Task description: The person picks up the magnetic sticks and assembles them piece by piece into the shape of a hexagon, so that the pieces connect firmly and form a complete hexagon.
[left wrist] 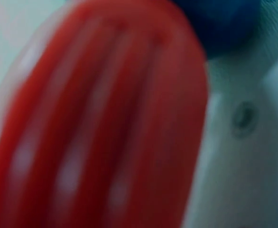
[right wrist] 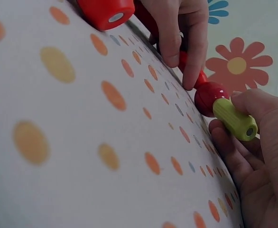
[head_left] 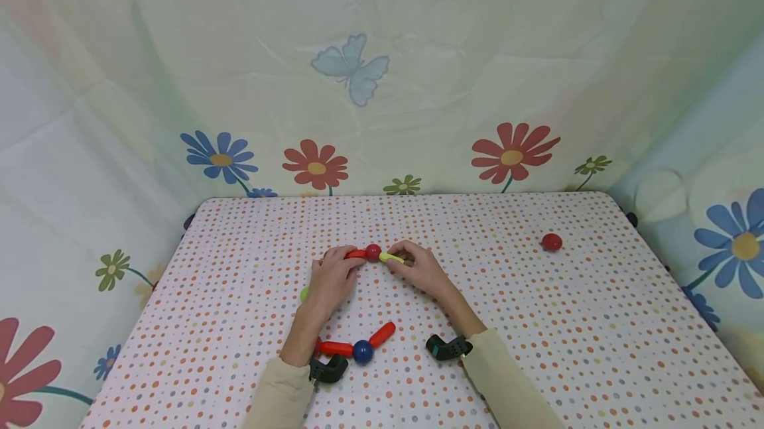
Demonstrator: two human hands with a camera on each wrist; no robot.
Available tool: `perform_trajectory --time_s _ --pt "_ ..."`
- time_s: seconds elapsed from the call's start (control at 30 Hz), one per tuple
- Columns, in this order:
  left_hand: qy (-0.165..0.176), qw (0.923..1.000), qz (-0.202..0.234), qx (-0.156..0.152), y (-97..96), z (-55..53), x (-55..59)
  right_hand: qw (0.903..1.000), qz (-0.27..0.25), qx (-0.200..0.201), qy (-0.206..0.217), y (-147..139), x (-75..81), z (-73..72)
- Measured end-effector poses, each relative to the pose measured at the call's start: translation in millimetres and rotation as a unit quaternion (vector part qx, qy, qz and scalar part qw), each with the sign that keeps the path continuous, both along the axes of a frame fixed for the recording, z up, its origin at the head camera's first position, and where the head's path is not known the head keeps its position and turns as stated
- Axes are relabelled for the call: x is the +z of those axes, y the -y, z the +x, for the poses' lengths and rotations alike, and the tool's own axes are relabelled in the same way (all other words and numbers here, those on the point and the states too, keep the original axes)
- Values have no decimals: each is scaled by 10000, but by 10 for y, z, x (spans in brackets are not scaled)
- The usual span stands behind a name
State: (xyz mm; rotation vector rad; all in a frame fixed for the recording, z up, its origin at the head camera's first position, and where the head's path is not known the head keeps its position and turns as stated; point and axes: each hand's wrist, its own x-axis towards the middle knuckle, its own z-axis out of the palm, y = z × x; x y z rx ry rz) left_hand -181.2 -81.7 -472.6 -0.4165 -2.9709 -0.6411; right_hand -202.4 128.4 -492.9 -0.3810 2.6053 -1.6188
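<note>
Above the middle of the table, my left hand (head_left: 332,276) grips a red rod (head_left: 356,254) that meets a dark red ball (head_left: 373,252). On the ball's other side, my right hand (head_left: 420,270) pinches a yellow-green rod (right wrist: 235,119) between thumb and fingers; its free end has a small metal disc. In the head view, a green piece (head_left: 304,294) shows partly behind the left hand. Nearer my body lie a blue ball (head_left: 363,352) and two red rods joined to it, one of them (head_left: 382,334) angled right. A ribbed red rod (left wrist: 110,114) fills the left wrist view, blurred.
A separate red ball (head_left: 552,242) lies toward the table's far right. Another red piece (head_left: 317,347) is partly hidden by the left wrist. The dotted tablecloth (head_left: 239,323) covers the table, and a flowered curtain (head_left: 418,84) hangs behind it.
</note>
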Motion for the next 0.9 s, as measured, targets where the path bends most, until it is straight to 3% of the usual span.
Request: perform_trajectory --time_s 0.37,0.9 --pt "117 9995 281 47 -6 -6 25 9997 172 103 -120 1 7 19" --pt "-38 9987 501 88 8 -21 10 9990 410 -68 -154 -9 16 22"
